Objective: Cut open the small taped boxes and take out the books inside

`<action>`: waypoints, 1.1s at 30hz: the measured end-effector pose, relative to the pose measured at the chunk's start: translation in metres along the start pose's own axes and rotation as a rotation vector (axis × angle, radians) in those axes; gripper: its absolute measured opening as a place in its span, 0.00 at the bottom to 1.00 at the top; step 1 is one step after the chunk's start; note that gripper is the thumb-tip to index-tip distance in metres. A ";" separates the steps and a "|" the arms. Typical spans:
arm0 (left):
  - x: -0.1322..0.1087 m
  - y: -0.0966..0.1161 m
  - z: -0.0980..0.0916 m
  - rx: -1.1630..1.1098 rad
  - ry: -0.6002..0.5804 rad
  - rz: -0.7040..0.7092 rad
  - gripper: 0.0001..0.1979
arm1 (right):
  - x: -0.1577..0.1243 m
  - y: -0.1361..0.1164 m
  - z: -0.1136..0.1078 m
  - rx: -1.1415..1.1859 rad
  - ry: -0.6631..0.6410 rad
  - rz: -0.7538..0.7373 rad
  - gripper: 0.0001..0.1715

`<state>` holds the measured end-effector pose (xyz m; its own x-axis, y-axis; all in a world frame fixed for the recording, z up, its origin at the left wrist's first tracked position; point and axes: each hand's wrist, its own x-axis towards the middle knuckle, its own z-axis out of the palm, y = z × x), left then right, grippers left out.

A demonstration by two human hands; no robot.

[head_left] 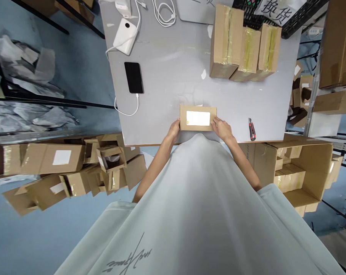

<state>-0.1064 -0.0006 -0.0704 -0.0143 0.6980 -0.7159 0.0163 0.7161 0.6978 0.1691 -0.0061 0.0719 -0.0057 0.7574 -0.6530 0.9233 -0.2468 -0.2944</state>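
A small brown cardboard box (183,124) with a white label (198,118) on its upper face is at the near edge of the grey table (167,61), in front of my body. My left hand (173,128) grips its left end, and my right hand (221,129) holds the right end with the fingers over the corner. Whether the box rests on the table or is slightly raised, I cannot tell. To the right of my right hand lies a red and black utility knife (251,130).
Three taped cardboard boxes (226,38) stand at the back right beside a black crate (290,25). A black phone (134,78) on a white cable and a white power bank (125,37) lie at the left. A large open carton (313,168) is at the lower right.
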 end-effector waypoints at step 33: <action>-0.063 0.073 0.027 0.257 -0.148 0.262 0.30 | -0.019 0.014 0.030 0.658 0.239 -0.122 0.43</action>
<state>-0.0778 0.0077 0.0249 0.1673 0.8360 -0.5225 0.2508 0.4765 0.8427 0.1706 -0.0417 0.0593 0.0596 0.8961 -0.4398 0.4975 -0.4087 -0.7652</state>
